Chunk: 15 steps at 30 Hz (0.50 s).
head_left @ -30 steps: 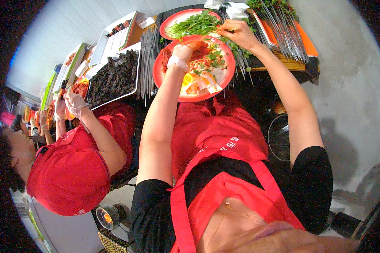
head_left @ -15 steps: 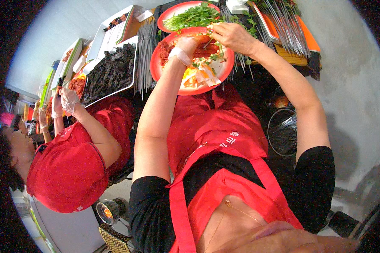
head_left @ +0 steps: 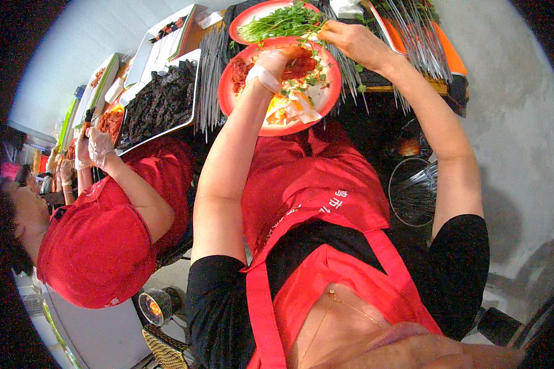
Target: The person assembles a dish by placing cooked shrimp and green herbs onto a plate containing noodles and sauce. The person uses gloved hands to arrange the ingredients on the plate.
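Note:
My left hand (head_left: 273, 64), in a clear plastic glove, is over a red-rimmed plate (head_left: 333, 92) near me. Its fingers are closed on a red-coated slice of meat (head_left: 301, 64), though the fingertips are partly hidden. Beyond and to the right, my bare right hand (head_left: 355, 44) pinches a thin green herb sprig (head_left: 317, 32). That sprig hangs beside a second red-rimmed plate (head_left: 235, 26) heaped with leafy green herbs (head_left: 283, 22). More red meat (head_left: 240, 74), loose leaves and a crumpled, orange-stained white wrapper (head_left: 294, 111) lie on the near plate.
Metal skewers lie left of the plates (head_left: 212, 80) and at the far right (head_left: 409, 37). A white tray of dark strips (head_left: 160, 101) stands left. Close on my left, a co-worker in a red cap (head_left: 95, 258) works with gloved hands (head_left: 100, 146). A wire basket (head_left: 412, 190) sits low right.
My right hand has moved right, away from my left hand, and now pinches a herb sprig beside the herb plate. My left hand has stayed over the near plate.

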Available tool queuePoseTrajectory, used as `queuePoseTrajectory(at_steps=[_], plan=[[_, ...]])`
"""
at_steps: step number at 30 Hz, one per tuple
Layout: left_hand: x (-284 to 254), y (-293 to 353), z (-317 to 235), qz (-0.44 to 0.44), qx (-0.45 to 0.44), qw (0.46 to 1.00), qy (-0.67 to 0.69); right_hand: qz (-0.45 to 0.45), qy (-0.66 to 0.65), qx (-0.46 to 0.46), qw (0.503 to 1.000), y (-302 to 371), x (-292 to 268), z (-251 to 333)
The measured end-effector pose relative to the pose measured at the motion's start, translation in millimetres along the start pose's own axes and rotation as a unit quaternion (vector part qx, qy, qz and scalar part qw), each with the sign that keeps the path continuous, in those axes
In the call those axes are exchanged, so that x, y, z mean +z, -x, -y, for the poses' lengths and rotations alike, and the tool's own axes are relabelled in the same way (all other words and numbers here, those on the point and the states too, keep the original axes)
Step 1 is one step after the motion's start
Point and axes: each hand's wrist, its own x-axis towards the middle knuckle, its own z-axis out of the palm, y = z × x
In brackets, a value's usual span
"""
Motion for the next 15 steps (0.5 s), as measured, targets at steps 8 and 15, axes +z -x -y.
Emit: queuePoseTrajectory(at_steps=[8, 15], plan=[[6, -2, 2, 0.033, 0.002, 0.999, -0.011, -0.064, 0.103, -0.108, 0.987, -8, 10, -1], [9, 14, -17, 0.037, 0.141, 0.971, -0.19, -0.075, -0.009, -0.041, 0.996, -16, -5, -9]])
